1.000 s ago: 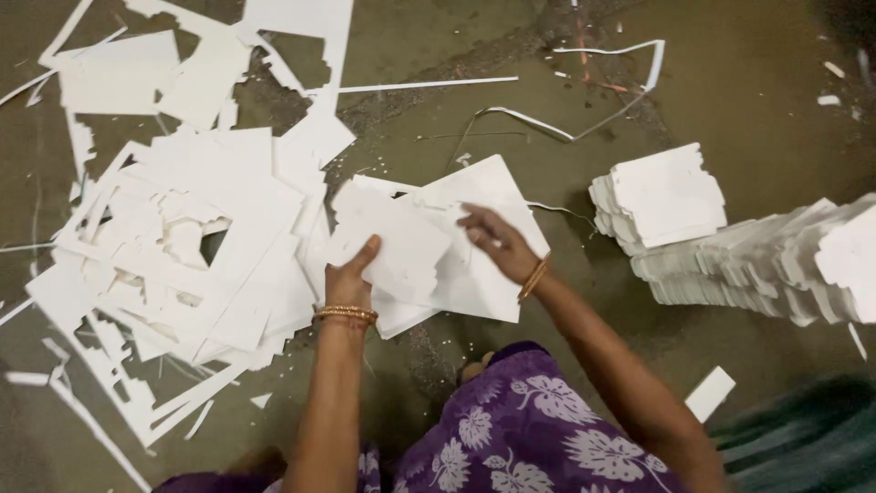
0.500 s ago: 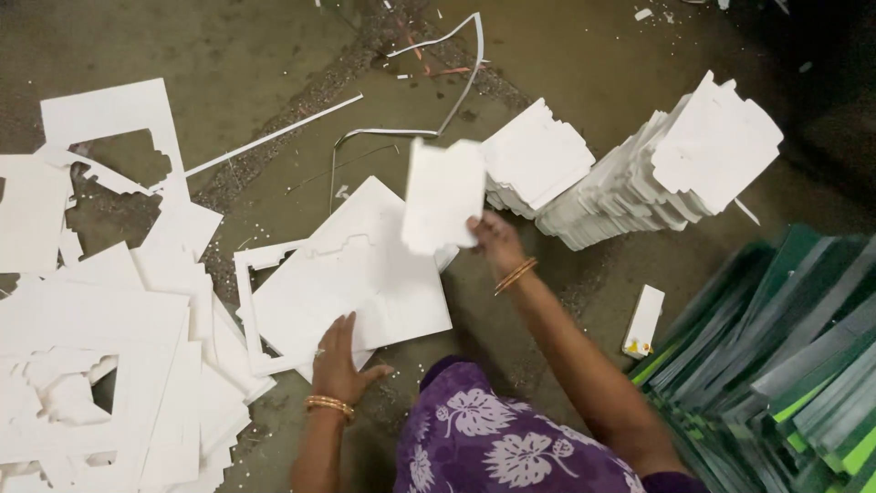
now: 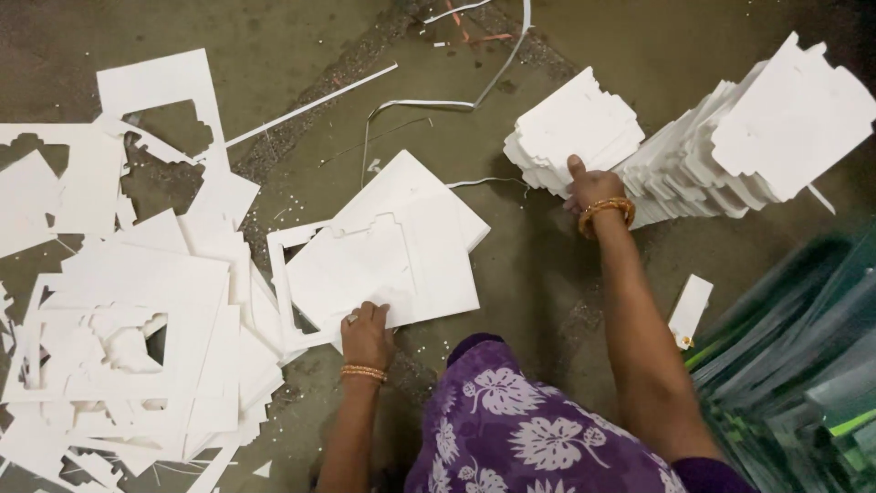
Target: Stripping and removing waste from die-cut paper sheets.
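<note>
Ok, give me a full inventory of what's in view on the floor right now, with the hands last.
die-cut sheets: a few, white, floor centre, under left hand
small stack of cut pieces: one, white, upper centre-right, right hand on it
leaning row of cut pieces: one long row, white, upper right
scrap pile of cut-out frames: many, white, left side
thin trim strips: several, white, top centre
small loose piece: one, white, right of the right forearm
green sheets: a stack, green, blurred, lower right
floor: grey-brown, dusty
left hand: pressing the sheets' near edge, bangles on wrist
right hand: gripping the small stack's near edge, bangles on wrist
</note>
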